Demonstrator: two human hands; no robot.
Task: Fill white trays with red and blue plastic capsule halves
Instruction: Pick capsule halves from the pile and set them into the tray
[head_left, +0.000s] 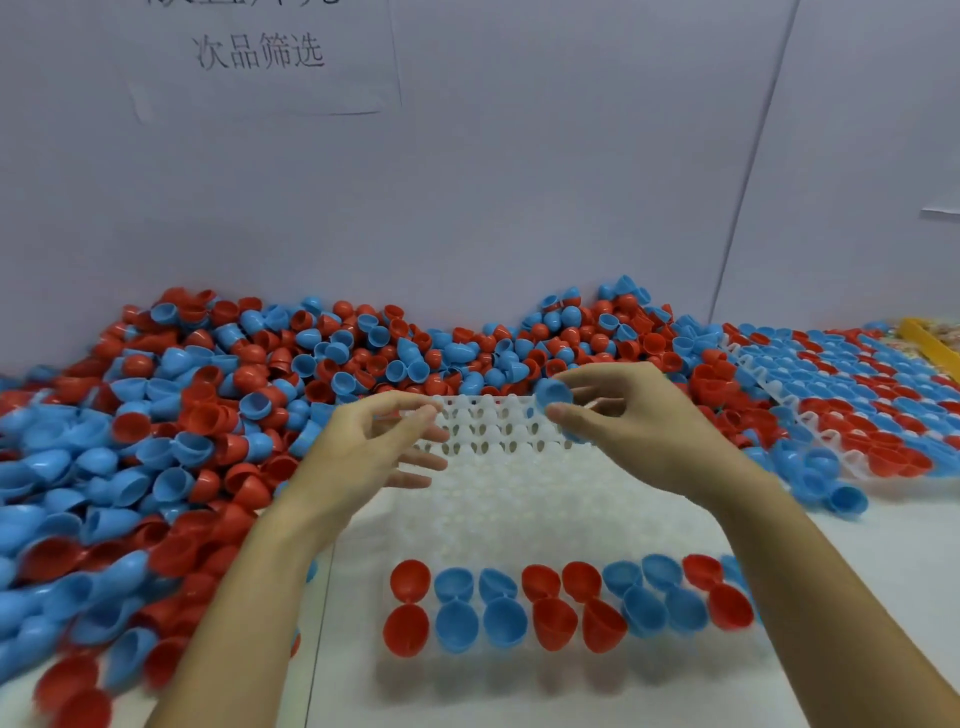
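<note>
- White table (857, 571) against a wall, capsule halves heaped (218, 395) left and behind.
- Left hand (363, 447) loose, holding nothing.
- Right hand (623, 421) pinched a blue half (551, 391) over the tray's (509, 493) far edge; middle rows bare.

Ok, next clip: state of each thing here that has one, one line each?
Front tray: partly filled, two near rows hold halves, rest bare.
Right tray: filled with red and blue halves.
Loose pile: heaped against the wall, unsorted.
Blue half: held in the right hand's grip, above the tray's far edge.
Right hand: pinching the blue half.
Left hand: fingers loosely curled, holding nothing visible.
</note>
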